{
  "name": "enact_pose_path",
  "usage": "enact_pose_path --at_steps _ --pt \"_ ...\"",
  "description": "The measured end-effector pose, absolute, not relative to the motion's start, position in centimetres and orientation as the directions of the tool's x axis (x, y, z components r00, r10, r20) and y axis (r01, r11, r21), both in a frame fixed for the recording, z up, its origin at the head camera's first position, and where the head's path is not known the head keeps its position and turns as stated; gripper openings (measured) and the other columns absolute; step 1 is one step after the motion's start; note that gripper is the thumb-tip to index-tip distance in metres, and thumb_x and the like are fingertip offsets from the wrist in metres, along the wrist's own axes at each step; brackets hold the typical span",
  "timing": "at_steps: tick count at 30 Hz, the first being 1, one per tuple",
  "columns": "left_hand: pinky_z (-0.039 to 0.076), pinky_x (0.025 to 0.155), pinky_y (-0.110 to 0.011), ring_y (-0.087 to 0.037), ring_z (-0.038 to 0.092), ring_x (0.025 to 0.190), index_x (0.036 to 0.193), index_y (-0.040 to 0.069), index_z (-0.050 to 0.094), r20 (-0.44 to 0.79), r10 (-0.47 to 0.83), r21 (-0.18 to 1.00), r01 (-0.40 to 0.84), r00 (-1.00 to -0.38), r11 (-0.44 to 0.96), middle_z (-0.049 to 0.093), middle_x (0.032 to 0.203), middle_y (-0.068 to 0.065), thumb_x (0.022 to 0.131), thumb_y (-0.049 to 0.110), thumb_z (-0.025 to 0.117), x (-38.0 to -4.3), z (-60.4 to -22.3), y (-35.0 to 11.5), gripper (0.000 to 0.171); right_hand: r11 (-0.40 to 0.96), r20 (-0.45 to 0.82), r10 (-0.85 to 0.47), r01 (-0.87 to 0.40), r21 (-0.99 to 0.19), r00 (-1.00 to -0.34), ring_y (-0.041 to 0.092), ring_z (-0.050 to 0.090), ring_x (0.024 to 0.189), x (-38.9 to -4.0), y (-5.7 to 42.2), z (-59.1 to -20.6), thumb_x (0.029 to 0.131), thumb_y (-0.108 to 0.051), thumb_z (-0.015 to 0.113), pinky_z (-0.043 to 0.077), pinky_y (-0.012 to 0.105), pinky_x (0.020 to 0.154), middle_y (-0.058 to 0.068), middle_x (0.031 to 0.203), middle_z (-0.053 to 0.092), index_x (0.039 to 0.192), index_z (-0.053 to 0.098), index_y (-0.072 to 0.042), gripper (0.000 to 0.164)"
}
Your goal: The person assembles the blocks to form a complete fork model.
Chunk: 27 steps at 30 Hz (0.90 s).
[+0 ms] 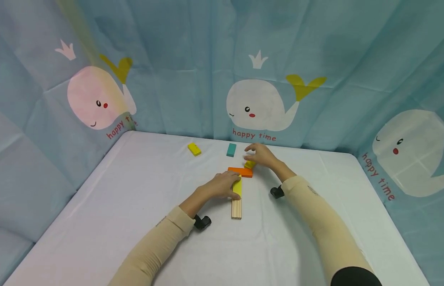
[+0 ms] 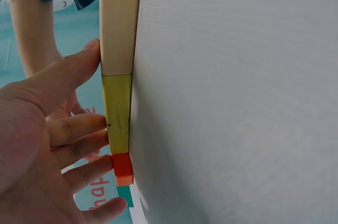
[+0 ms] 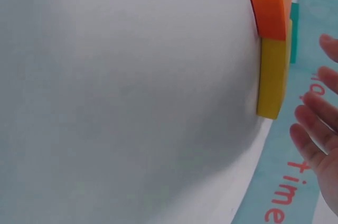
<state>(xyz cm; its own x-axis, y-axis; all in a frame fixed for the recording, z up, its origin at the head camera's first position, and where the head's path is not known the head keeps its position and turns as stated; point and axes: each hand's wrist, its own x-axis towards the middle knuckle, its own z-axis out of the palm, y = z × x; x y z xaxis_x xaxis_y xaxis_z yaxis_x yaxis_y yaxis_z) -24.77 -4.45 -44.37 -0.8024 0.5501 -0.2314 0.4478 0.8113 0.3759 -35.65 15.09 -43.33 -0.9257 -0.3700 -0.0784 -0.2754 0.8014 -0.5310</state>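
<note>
My left hand (image 1: 222, 185) rests over a yellow block (image 1: 237, 187), its fingers fairly straight. In the left wrist view, the thumb reaches the plain wooden block (image 2: 119, 23) and fingertips touch the side of the yellow one. These two blocks lie end to end, with an orange block (image 1: 243, 172) set crosswise at the far end. Just beyond the orange block, a second yellow block (image 1: 249, 164) stands against it, partly hidden by my right hand (image 1: 262, 155). That hand's fingers are loosely spread, and the right wrist view shows them apart from the yellow block (image 3: 272, 76).
A teal block (image 1: 231, 149) lies farther back, and another yellow block (image 1: 194, 149) lies to its left. All sit on a white-covered table (image 1: 136, 198), with a blue whale-print curtain (image 1: 179, 79) rising along its back and sides.
</note>
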Motion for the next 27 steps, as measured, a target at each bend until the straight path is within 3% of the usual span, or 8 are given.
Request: enact_pose_path --at_steps 13,27 --pt "0.035 0.113 -0.05 -0.024 0.04 0.14 0.141 0.011 0.05 -0.223 0.559 0.385 0.455 -0.799 0.803 0.045 0.151 -0.006 0.083 0.045 0.074 -24.9 -44.6 -4.6 0.072 0.785 -0.085 -0.404 -0.297 -0.544 -0.911 0.033 0.052 0.124 -37.2 12.5 -43.8 0.091 -0.027 0.068 0.046 0.047 0.106 0.015 0.135 0.058 0.127 0.063 -0.007 0.042" --pt "0.038 0.112 -0.049 -0.025 0.042 0.138 0.141 0.009 0.051 -0.202 0.572 0.374 0.477 -0.795 0.795 0.047 0.149 -0.007 0.083 0.045 0.074 -24.8 -44.5 -4.7 0.072 0.779 -0.107 -0.394 -0.27 -0.567 -0.913 0.032 0.046 0.132 -38.5 10.8 -44.8 0.089 -0.028 0.071 0.035 0.05 0.115 0.014 0.142 0.052 0.13 0.062 -0.01 0.046"
